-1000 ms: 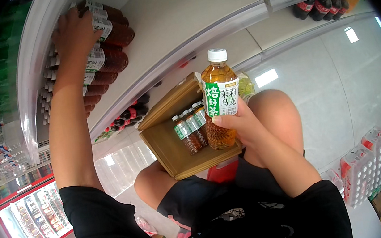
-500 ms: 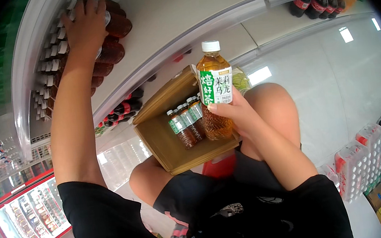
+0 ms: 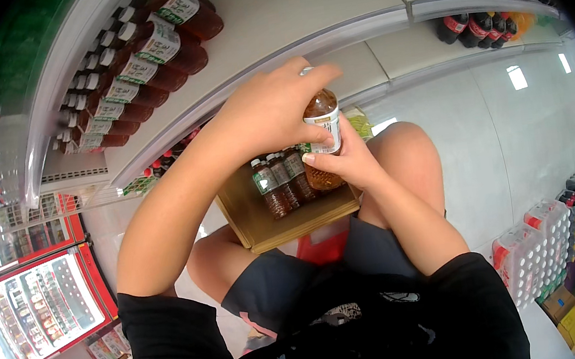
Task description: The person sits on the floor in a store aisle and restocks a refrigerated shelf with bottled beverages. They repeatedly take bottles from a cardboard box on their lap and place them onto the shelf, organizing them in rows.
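My right hand (image 3: pixel 351 159) is wrapped around the lower part of a tea bottle (image 3: pixel 324 143), a clear bottle with amber drink and a white label. The left hand (image 3: pixel 285 101) closes around its upper part, thumb against the label and fingers curving over the top. That hand hides the bottle's cap. Behind and below the bottle, an open cardboard box (image 3: pixel 255 235) rests between my knees. Several darker tea bottles (image 3: pixel 272 187) with white caps and green-and-white labels lean inside it.
At the upper left, rows of dark tea bottles (image 3: pixel 159 43) stand on a shelf (image 3: pixel 295 6). Cola bottles (image 3: pixel 477 30) occupy the lower shelf at the far right. A lit red-framed drinks fridge (image 3: pixel 38 314) is at left, and wrapped bottle packs (image 3: pixel 533 250) stand on the floor at right.
My left hand has come away from the shelf bottles, moving down and right onto the bottle in my right hand. The held bottle now sits slightly lower.
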Tool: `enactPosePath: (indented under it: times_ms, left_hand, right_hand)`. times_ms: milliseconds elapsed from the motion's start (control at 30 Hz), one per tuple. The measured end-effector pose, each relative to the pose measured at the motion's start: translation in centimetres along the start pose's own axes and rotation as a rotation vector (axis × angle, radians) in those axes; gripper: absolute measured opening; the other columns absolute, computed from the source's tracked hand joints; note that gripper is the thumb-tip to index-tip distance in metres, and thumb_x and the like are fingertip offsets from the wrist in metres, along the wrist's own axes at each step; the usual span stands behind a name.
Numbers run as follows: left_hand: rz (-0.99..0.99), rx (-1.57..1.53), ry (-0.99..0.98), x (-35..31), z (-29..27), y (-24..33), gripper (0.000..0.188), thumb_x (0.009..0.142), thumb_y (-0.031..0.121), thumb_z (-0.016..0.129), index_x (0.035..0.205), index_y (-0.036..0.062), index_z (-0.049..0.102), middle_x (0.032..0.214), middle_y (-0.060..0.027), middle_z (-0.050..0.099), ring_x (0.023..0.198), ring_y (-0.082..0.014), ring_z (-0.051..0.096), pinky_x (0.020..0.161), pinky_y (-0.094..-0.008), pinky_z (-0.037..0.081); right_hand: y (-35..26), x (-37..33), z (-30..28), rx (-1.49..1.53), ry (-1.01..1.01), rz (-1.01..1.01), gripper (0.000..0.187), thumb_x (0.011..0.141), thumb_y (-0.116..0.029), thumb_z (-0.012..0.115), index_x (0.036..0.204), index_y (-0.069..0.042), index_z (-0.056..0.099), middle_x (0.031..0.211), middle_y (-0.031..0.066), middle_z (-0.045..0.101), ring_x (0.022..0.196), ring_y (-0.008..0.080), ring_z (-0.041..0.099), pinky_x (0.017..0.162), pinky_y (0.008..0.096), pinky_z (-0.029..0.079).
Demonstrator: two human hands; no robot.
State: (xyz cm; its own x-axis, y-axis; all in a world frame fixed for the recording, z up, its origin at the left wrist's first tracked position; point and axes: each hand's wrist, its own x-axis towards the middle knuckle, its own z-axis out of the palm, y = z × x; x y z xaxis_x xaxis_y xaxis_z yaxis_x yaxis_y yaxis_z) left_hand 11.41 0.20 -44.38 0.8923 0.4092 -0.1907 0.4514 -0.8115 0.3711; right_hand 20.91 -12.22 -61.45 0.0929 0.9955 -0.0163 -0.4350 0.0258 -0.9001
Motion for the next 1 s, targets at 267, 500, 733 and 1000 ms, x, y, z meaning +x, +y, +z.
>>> enactPosePath:
  times_ms: [267, 500, 733, 1000]
  left_hand:
    - [0.128, 0.255, 0.413, -4.9, -2.9, -0.8, 0.058, 0.063, 0.022, 0.092, 0.112, 0.0103, 0.063, 0.109, -0.0103, 0.062, 0.096, -0.0306, 0.064, 0.075, -0.0417, 0.055]
    - [0.016, 0.501, 0.704, -2.6, -7.7, -5.6, 0.054, 0.069, 0.022, 0.088, 0.116, 0.0142, 0.062, 0.111, -0.0076, 0.061, 0.093, -0.0320, 0.066, 0.077, -0.0408, 0.056]
    - [-0.165, 0.737, 0.526, 1.5, -9.5, -11.4, 0.055, 0.076, 0.030, 0.083, 0.125, 0.0164, 0.061, 0.123, -0.0095, 0.063, 0.115, -0.0351, 0.058, 0.096, -0.0468, 0.048]
    - [-0.321, 0.928, 0.501, 2.6, -9.9, -14.5, 0.055, 0.079, 0.045, 0.079, 0.126, 0.0214, 0.063, 0.127, -0.0080, 0.064, 0.121, -0.0385, 0.052, 0.098, -0.0513, 0.045]
  right_hand:
    - [-0.5, 0.5, -0.8, -0.528, 0.206, -0.359, 0.092, 0.078, -0.031, 0.082, 0.149, 0.000, 0.033, 0.146, 0.0241, 0.041, 0.138, 0.0385, 0.041, 0.114, 0.0452, 0.034]
    - [-0.2, 0.7, 0.0, -0.558, 0.197, -0.188, 0.073, 0.085, -0.033, 0.076, 0.141, 0.001, 0.044, 0.136, 0.0245, 0.049, 0.129, 0.0389, 0.048, 0.108, 0.0448, 0.040]
    - [-0.2, 0.5, -0.4, -0.601, 0.175, -0.110, 0.062, 0.086, -0.036, 0.075, 0.131, 0.001, 0.054, 0.134, 0.0216, 0.052, 0.122, 0.0371, 0.053, 0.104, 0.0436, 0.043]
    - [-0.5, -0.1, -0.8, -0.673, 0.127, -0.116, 0.050, 0.089, -0.027, 0.073, 0.127, 0.001, 0.057, 0.127, 0.0200, 0.055, 0.118, 0.0345, 0.056, 0.101, 0.0390, 0.045]
